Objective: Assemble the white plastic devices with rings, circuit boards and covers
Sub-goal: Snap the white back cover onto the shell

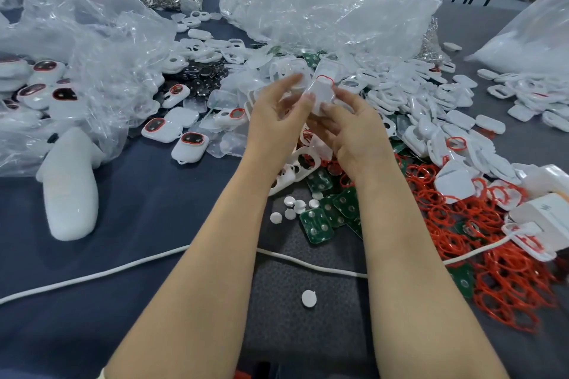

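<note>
Both of my hands hold one white plastic device shell (pixel 321 92) up above the table's middle. A thin red ring (pixel 325 78) lies along its top edge. My left hand (pixel 278 120) pinches the shell's left side with thumb and fingers. My right hand (pixel 354 129) grips it from below and the right. Green circuit boards (pixel 318 226) lie under my wrists. A heap of red rings (pixel 505 280) spreads at the right. White covers and shells (pixel 431 132) pile behind my hands. Finished devices with red-rimmed windows (pixel 192 140) lie at the left.
Crumpled clear plastic bags (pixel 323 9) fill the back and the left (pixel 77 40). A white foam-like lump (pixel 70 191) stands at the left. A white cable (pixel 123 268) crosses the dark cloth in front. Small white round caps (pixel 308 298) lie near my forearms. A white box (pixel 545 212) sits at the right.
</note>
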